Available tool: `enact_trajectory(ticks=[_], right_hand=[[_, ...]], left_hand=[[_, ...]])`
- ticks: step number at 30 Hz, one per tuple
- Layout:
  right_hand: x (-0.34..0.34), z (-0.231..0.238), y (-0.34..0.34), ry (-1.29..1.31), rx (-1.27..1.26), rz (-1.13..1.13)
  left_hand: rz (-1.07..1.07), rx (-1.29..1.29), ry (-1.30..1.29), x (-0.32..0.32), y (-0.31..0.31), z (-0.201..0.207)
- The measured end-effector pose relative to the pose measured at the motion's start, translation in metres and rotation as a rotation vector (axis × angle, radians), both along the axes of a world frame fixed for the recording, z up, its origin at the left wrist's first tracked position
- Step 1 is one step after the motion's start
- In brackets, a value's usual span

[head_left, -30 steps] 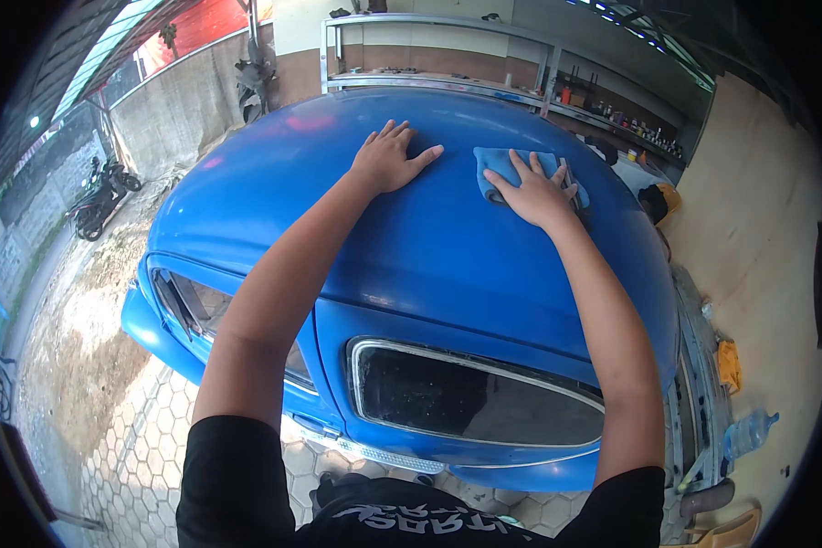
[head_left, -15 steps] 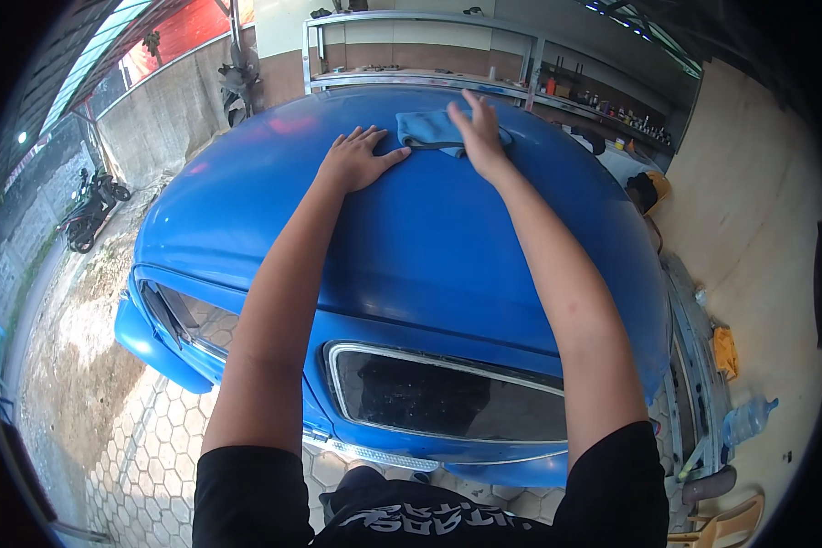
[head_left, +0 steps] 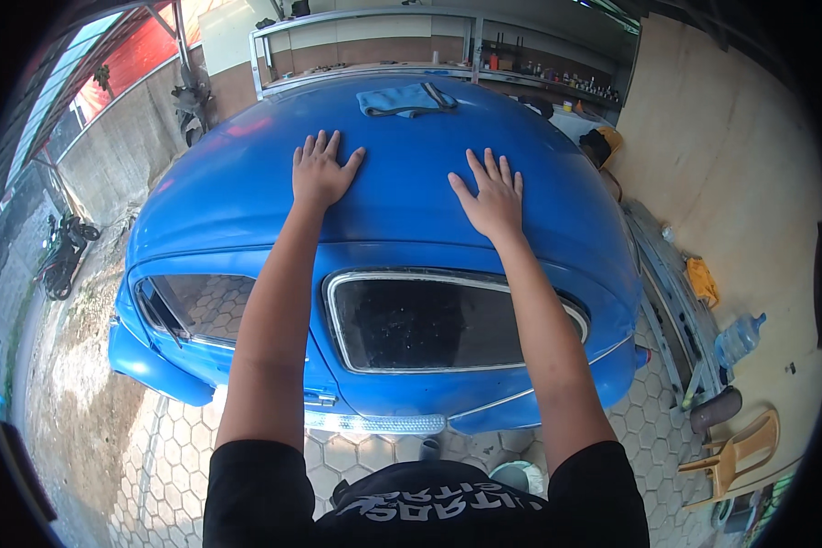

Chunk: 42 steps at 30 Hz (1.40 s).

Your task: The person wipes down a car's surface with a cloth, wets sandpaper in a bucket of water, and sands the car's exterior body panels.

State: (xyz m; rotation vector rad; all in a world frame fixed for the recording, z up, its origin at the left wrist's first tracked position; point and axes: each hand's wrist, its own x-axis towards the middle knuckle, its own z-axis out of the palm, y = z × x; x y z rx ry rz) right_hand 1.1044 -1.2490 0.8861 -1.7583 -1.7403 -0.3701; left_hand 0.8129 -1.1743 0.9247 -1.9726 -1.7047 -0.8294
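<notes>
Resting left hand and right hand, both splayed and empty, with palms hidden, on blue car roof at upper centre, below rumpled cloth.

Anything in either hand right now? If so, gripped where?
Nothing held: left hand and right hand are spread over the blue car roof; the cloth lies beyond them.

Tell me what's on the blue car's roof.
A blue cloth; the left hand and right hand seem to rest there too. The roof beneath them is hidden.
</notes>
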Motion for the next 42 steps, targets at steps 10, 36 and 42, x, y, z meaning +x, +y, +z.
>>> enact_trajectory(ticks=[10,36,42], right_hand=[[-0.008,-0.067,-0.086,0.119,-0.021,-0.093],[0.112,-0.345,-0.568,2.377,-0.771,0.738],[0.2,-0.488,-0.625,1.472,-0.662,0.252]], left_hand=[[-0.214,0.153,-0.003,-0.003,-0.149,-0.099],[-0.484,-1.052,-0.539,0.191,-0.609,-0.512],[-0.053,-1.231,-0.842,0.145,-0.63,-0.532]])
